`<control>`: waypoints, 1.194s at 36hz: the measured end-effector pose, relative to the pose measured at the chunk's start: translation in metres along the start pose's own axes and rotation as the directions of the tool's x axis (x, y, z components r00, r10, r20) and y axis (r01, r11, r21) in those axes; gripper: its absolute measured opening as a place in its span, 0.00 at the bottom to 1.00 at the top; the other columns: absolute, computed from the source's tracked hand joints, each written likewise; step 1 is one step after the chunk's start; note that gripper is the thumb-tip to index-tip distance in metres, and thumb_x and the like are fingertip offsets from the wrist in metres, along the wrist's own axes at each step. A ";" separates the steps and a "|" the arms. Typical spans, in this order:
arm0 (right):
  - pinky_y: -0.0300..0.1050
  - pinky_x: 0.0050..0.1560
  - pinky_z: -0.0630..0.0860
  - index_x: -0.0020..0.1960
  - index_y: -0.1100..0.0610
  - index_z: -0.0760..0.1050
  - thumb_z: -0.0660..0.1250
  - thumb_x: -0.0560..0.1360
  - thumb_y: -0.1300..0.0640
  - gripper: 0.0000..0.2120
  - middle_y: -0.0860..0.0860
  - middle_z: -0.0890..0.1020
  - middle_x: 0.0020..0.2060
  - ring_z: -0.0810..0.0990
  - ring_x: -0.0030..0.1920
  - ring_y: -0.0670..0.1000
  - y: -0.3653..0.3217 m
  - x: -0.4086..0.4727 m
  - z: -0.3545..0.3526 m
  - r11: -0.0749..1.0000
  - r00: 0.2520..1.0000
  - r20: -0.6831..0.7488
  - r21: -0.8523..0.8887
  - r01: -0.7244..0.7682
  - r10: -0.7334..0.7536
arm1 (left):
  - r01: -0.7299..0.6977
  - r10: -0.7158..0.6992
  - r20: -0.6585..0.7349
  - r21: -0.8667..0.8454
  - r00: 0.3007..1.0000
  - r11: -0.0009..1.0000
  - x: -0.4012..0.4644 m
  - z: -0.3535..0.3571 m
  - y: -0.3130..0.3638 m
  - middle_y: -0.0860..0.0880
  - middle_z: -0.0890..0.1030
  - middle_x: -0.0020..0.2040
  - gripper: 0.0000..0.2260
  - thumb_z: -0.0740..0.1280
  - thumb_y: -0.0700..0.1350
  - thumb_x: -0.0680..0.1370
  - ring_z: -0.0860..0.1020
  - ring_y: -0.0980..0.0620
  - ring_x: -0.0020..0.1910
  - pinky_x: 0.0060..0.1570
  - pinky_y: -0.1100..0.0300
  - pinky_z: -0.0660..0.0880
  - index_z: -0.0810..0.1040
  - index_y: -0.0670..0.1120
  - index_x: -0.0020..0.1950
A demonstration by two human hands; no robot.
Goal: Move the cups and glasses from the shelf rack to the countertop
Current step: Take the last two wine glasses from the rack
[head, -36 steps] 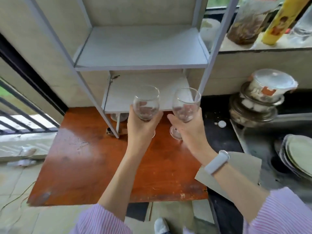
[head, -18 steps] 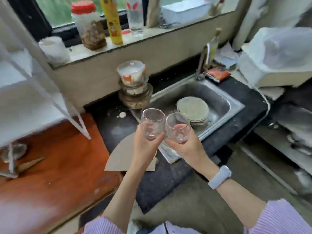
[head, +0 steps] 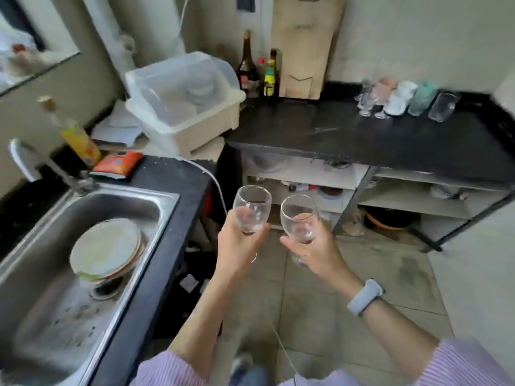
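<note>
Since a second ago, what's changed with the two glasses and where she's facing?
The view swung from the shelf rack, past the sink, to the black countertop. Unchanged: left hand and right hand each hold a wine glass upright, side by side.

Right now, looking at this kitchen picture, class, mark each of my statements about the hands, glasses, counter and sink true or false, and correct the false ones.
1. Each hand holds a wine glass. True: the left hand grips the left wine glass, and the right hand grips the right wine glass.
2. Both glasses are full of red wine. False: they look empty.
3. Cups and glasses already stand on the black countertop. True: a row of cups and glasses stands near its back.
4. The sink holds nothing. False: a stack of plates lies in it.
5. A watch band is on the left wrist. False: the watch band is on the right wrist.
</note>
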State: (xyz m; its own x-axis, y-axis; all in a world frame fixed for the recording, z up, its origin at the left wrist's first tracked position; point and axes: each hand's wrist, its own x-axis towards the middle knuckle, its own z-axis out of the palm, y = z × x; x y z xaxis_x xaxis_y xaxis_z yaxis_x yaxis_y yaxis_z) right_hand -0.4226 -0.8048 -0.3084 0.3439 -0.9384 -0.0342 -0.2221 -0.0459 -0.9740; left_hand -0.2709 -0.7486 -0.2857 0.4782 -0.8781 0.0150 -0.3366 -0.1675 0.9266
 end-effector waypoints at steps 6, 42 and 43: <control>0.29 0.27 0.67 0.49 0.44 0.71 0.73 0.62 0.46 0.18 0.47 0.78 0.36 0.74 0.27 0.39 0.030 0.046 -0.082 0.995 0.978 -0.184 0.004 -0.098 0.097 | -0.054 0.050 0.194 0.015 0.980 0.998 0.068 0.089 0.029 0.52 0.79 0.46 0.12 0.72 0.47 0.70 0.77 0.57 0.43 0.39 0.74 0.69 0.70 0.57 0.44; 0.37 0.43 0.73 0.49 0.44 0.70 0.72 0.59 0.40 0.23 0.44 0.81 0.43 0.80 0.44 0.40 0.160 0.471 -0.440 0.933 0.773 -0.552 0.025 -0.359 0.313 | -0.071 -0.016 0.559 0.134 0.829 0.988 0.488 0.551 0.123 0.60 0.78 0.38 0.16 0.74 0.57 0.63 0.76 0.67 0.36 0.34 0.69 0.68 0.69 0.59 0.43; 0.38 0.44 0.73 0.50 0.44 0.70 0.72 0.59 0.40 0.23 0.44 0.82 0.43 0.80 0.45 0.41 0.167 0.484 -0.454 0.929 0.775 -0.543 0.027 -0.368 0.323 | -0.071 -0.019 0.545 0.143 0.838 0.987 0.496 0.566 0.125 0.60 0.78 0.38 0.16 0.74 0.57 0.63 0.76 0.67 0.36 0.34 0.69 0.68 0.68 0.60 0.41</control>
State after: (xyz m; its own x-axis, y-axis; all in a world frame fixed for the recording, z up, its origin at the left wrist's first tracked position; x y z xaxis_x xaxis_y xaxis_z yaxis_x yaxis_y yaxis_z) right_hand -0.7071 -1.4220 -0.3857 -0.3010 -0.9281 -0.2191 -0.3082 0.3121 -0.8987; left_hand -0.5349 -1.4586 -0.3750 -0.0350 -0.9771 -0.2100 -0.4824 -0.1675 0.8598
